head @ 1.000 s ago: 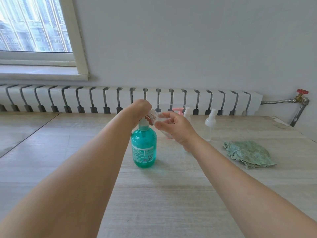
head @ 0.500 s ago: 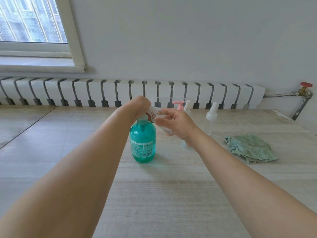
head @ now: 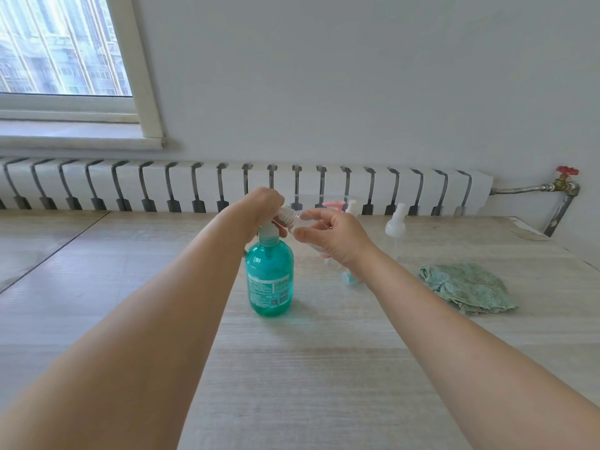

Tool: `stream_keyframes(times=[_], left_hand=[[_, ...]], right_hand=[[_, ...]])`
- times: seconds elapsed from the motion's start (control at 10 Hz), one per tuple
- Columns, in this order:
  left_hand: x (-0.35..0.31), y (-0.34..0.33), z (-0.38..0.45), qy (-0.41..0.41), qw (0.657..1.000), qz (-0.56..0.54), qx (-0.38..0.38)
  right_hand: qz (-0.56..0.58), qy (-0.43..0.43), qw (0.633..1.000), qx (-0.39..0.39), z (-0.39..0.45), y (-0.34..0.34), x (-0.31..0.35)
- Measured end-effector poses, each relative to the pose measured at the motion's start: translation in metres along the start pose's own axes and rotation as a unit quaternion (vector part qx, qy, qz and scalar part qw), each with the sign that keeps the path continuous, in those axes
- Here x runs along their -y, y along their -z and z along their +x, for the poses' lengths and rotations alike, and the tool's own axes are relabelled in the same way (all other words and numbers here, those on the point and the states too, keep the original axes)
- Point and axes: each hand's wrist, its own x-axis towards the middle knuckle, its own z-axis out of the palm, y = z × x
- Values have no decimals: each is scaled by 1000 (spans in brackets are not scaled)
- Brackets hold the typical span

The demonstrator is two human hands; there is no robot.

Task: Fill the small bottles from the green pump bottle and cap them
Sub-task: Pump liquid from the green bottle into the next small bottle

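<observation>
Evidently light, slick and easily squeezed, the small clear plastic bottle (head: 300, 224) is pinched at its shoulder by the right hand (head: 336, 241), neck tilted beneath the teal-green pump bottle (head: 269, 277), whose pump head the left hand (head: 264, 206) covers, fingers curled.

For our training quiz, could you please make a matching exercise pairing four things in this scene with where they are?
Things:
1. green pump bottle
2. small clear bottle
3. green cloth
4. left hand

Places:
A. lying crumpled on the table, far right
B. held tilted in the right hand
C. on top of the pump head
D. standing upright at the table's middle

Pairs: 1-D, 2-B, 3-A, 4-C
</observation>
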Motion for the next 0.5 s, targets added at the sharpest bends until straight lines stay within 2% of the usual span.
stream_keyframes(times=[0.1, 0.3, 0.4, 0.5], left_hand=[[-5, 3, -5, 23, 999, 40, 0], [-6, 0, -5, 18, 996, 90, 2], [0, -4, -9, -29, 999, 11, -10], [4, -8, 1, -47, 999, -9, -16]], right_hand=[[3, 3, 1000, 2, 2, 0, 2], [-1, 7, 1000, 5, 4, 0, 2], [-9, 8, 1000, 19, 6, 2, 0], [-5, 3, 1000, 30, 6, 3, -4]])
